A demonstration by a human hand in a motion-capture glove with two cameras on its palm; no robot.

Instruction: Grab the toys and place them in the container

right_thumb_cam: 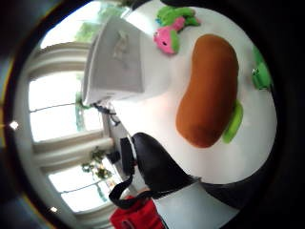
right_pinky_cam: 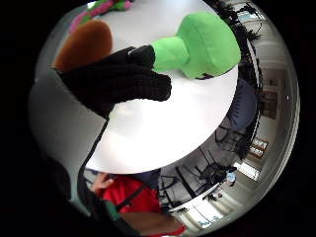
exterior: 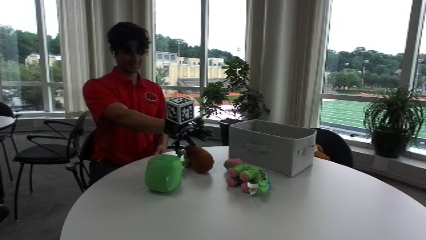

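Green plush toy (exterior: 164, 172) upright on the white round table (exterior: 319, 210), near side, left of centre, neck end pinched between curled gloved fingers (right_pinky_cam: 118, 81) of the right hand (exterior: 178, 131). Brown plush toy (exterior: 199, 158) just right of it, slightly farther back, on the table. Pink-and-green plush toy (exterior: 246, 180) lying farther right, just in front of the grey fabric container (exterior: 271, 145). Container upright on the far side of the table, well apart from the held toy.
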